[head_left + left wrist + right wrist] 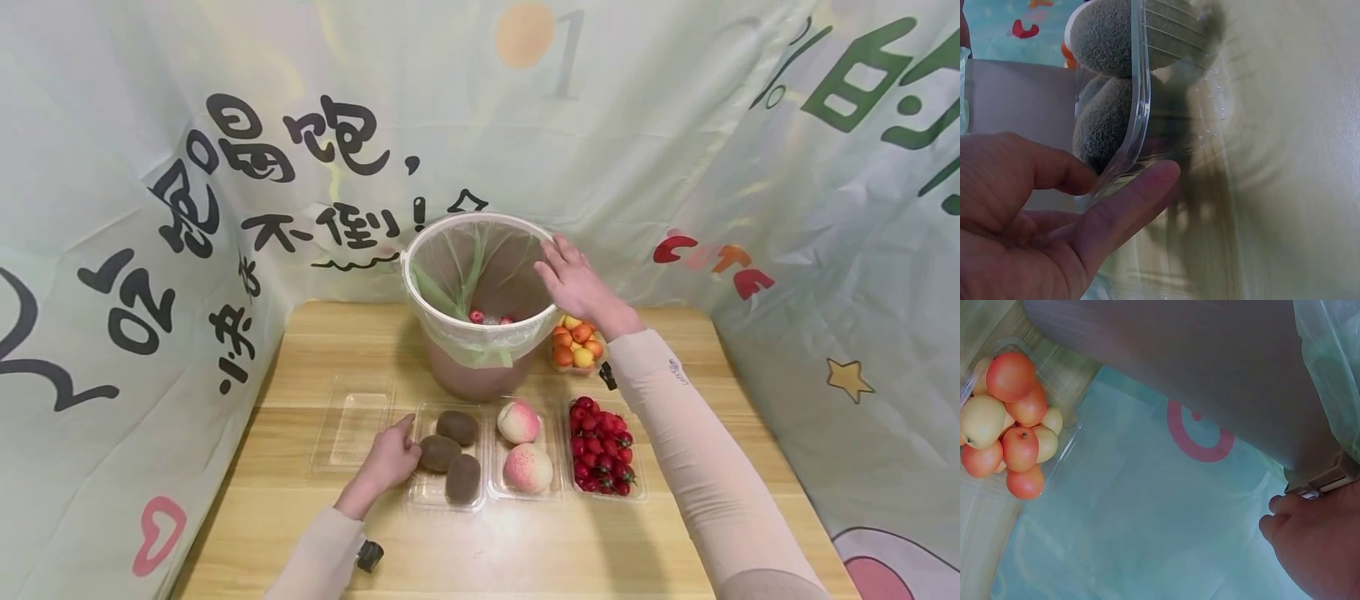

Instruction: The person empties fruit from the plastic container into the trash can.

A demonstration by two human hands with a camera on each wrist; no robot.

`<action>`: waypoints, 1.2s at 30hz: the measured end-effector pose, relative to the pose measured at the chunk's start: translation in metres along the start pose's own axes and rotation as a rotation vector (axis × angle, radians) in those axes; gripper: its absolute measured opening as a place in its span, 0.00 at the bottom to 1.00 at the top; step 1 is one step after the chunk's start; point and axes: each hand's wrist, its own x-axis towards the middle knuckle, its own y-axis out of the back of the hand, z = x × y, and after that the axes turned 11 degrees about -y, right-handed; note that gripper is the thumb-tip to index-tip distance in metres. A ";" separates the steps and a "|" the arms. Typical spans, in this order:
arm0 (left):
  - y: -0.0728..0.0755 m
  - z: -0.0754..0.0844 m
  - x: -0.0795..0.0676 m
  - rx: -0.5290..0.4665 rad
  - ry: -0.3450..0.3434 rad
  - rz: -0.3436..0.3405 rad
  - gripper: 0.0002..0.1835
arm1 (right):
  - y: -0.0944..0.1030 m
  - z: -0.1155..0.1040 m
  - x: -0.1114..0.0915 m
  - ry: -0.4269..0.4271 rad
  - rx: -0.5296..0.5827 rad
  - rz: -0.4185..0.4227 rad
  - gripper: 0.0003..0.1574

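My left hand (392,457) is at the left side of a clear plastic box (1141,119) of brown kiwis (440,454). Its thumb and forefinger pinch the box at the rim near a corner. Higher up, my right hand (581,283) grips the right side of the rim of a tall bin (480,379), lined with a thin green bag (442,292). Near the lug on the bin's side, its fingertips (1275,503) show outside the wall. A few small red fruits (477,317) lie inside the bin.
Right of the kiwis stand a box with two peaches (528,467) and a box of red cherries or berries (600,446). Small orange and yellow fruits (1020,449) sit behind, beside the bin. An empty clear tray (356,429) lies at the left. Printed cloth (465,117) encloses the wooden table (525,558).
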 end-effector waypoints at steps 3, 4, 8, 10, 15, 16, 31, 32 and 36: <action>-0.003 0.001 0.000 -0.013 0.011 0.004 0.37 | 0.000 0.001 0.001 0.002 -0.001 0.010 0.45; -0.004 0.001 0.000 -0.011 0.011 0.005 0.38 | 0.000 0.001 0.001 0.004 -0.002 0.011 0.45; -0.006 -0.001 -0.001 -0.024 0.016 0.009 0.38 | 0.000 0.002 0.001 0.010 0.000 0.008 0.45; -0.006 -0.001 -0.001 -0.024 0.016 0.008 0.37 | 0.000 0.002 0.002 0.010 0.005 0.006 0.44; -0.006 -0.004 0.000 -0.035 0.027 -0.002 0.34 | -0.001 0.003 0.002 0.008 0.018 0.009 0.44; -0.007 -0.004 0.000 -0.040 0.029 -0.006 0.32 | -0.001 0.003 0.003 0.006 0.022 0.008 0.44; -0.004 -0.003 -0.002 -0.140 0.060 -0.041 0.27 | -0.002 0.003 0.003 0.000 0.042 0.003 0.45; -0.004 -0.003 -0.002 -0.158 0.071 -0.048 0.27 | -0.001 0.003 0.002 -0.002 0.044 0.001 0.45; -0.002 -0.004 -0.002 -0.230 0.116 -0.057 0.25 | -0.001 0.002 0.002 -0.011 0.042 -0.008 0.45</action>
